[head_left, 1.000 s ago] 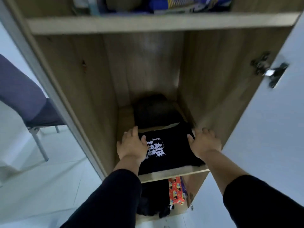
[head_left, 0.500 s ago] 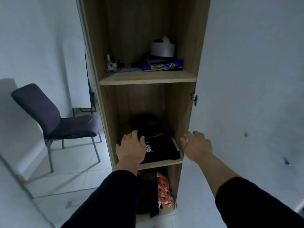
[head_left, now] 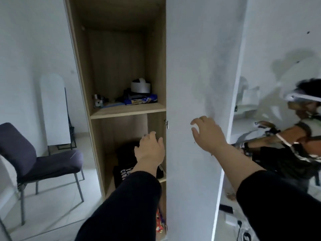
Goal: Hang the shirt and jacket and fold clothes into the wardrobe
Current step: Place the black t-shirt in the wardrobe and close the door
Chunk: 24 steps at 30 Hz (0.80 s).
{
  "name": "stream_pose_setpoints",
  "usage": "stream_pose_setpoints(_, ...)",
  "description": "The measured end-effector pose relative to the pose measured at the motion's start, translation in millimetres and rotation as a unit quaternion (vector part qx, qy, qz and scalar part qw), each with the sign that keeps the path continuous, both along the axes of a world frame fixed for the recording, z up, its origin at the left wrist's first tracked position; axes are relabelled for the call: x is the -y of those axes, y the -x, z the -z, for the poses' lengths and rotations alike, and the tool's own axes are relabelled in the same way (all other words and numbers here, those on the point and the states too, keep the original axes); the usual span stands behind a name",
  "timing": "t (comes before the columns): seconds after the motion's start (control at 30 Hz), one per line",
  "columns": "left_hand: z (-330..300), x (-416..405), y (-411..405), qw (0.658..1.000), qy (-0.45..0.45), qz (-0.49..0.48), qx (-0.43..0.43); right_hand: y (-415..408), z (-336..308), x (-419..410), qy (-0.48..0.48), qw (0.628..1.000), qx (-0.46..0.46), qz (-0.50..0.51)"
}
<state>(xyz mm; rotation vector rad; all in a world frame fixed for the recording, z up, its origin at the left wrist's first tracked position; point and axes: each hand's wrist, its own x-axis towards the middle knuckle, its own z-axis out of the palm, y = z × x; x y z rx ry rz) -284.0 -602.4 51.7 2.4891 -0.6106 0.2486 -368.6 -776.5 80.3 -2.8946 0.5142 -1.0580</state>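
- One wardrobe (head_left: 83, 70) stands open, a tall wooden carcass with one white door (head_left: 196, 84) swung out to the right and one metal hinge (head_left: 166, 124) on its inner edge.
- Two shelves show: an upper shelf (head_left: 128, 111) and a lower shelf (head_left: 162, 180), the second mostly hidden behind the left arm.
- Two hands are raised in front of the wardrobe, both bare below black sleeves.
- The left hand (head_left: 150, 150) hangs in front of the lower compartment, fingers loosely spread and grasping nothing.
- The right hand (head_left: 207, 134) hovers in front of the door's face, fingers curled apart and empty; whether it touches the door cannot be told.
- One folded black shirt (head_left: 121, 174) lies on the lower shelf, beside and partly behind the left forearm, with white print on top that is too blurred to read.
- A second dark garment (head_left: 126, 150) lies behind it, deeper in the same compartment.
- On the upper shelf sit one white band-shaped object (head_left: 140, 86), one blue packet (head_left: 141, 100) whose yellow and white lettering is illegible, and a few small items (head_left: 99, 101) at the left.
- One red patterned item (head_left: 159, 223) shows at the wardrobe's foot.
- One dark upholstered chair (head_left: 34, 162) stands on the floor to the left.
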Motion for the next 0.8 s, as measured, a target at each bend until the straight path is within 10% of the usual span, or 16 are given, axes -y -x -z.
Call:
stream_pose_setpoints(0.2,-8.2,40.0,15.8,0.994,0.015,0.104,0.024,25.7,-55.3,-14.2,0.064,0.969,0.235,0.05)
stream_pose_setpoints(0.4,-19.2,92.4,68.7,0.978,0.009,0.208,0.027,42.8,-91.2,5.2,-0.392,0.905,0.166,-0.02)
stream_pose_setpoints(0.8,-20.2,72.9,53.0,0.977,0.008,0.16,0.14,21.2,-79.8,-38.2,-0.215,0.948,0.229,-0.043)
